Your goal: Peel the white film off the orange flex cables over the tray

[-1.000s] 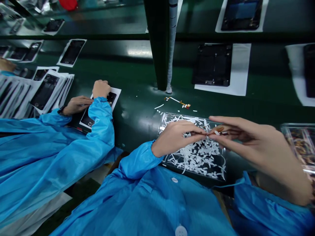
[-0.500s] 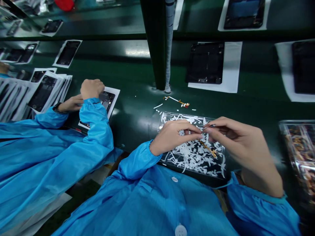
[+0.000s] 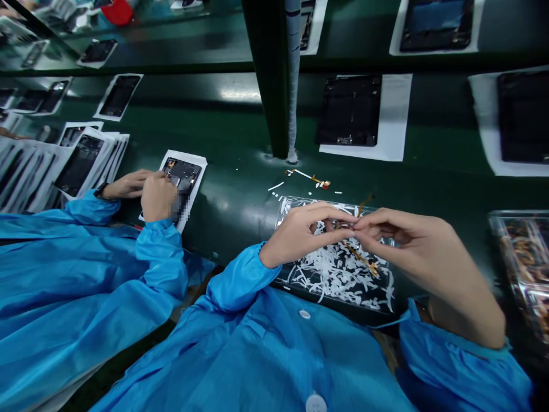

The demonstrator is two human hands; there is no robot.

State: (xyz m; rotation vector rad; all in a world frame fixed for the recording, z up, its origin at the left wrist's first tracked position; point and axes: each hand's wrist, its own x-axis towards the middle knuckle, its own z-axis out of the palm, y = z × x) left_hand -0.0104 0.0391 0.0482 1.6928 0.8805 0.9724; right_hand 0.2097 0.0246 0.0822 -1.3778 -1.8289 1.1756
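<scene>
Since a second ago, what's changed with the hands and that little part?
The right hand drew in from outstretched, its fingers curling to meet the left hand on the flex part. The neighbour's hand slid toward them off the phone. The tray of scraps stayed put.

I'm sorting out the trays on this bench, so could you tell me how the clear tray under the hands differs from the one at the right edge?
The clear tray under the hands holds white paper strips; the right-edge tray holds brownish-orange parts. The first shows whole, with the left hand and right hand pinching a small flex part above it; the second is cut off by the frame, untouched. Both are transparent and rest on the green bench.
</scene>
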